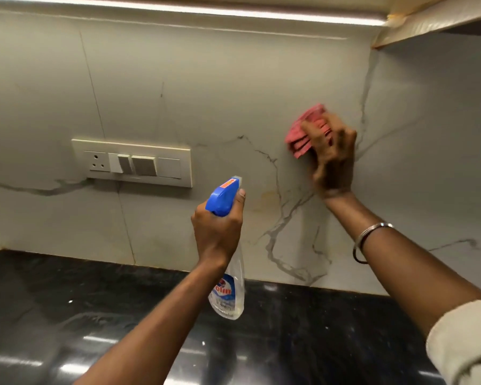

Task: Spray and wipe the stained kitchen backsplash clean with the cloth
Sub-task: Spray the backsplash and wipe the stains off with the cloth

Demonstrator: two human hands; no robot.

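Note:
The backsplash is pale marble-look stone with grey veins. A faint yellowish stain shows at its middle, right of the spray nozzle. My left hand grips a clear spray bottle with a blue trigger head, nozzle pointing up toward the wall, one finger on the trigger. My right hand presses a crumpled pink cloth flat against the backsplash, up and right of the stain. The right hand is motion-blurred.
A cream switch plate with a socket and rocker switches sits on the wall left of the bottle. A glossy black countertop runs below. Overhead, a light strip and a cabinet underside close the top.

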